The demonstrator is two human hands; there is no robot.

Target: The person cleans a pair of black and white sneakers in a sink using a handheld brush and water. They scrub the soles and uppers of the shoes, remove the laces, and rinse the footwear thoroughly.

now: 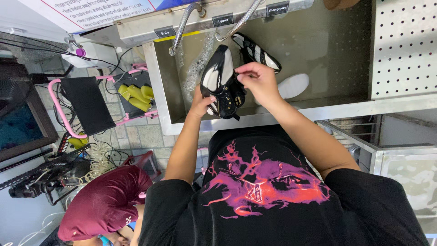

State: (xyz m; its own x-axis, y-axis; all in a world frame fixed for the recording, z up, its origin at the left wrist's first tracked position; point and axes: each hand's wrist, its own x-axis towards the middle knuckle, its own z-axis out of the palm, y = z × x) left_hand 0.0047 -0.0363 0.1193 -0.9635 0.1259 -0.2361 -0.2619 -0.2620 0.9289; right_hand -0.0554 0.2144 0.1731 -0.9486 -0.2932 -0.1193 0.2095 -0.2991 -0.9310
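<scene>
Both hands grip a black shoe (221, 82) over the steel sink (318, 59): left hand (201, 102) fingers clasp underneath, right hand (257, 81) fingers pinch its top. A second shoe (257, 51) and a white sole (293, 85) lie in the sink.

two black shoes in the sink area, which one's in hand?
The nearer black shoe, gripped by the left hand and right hand. The other shoe lies untouched in the sink behind.

The black shoe (221, 82) hides most of the left hand (201, 104), held over the steel sink (318, 59). A second shoe (256, 51) behind it is partly covered. The sink's far rim is cut off by the top edge.
</scene>
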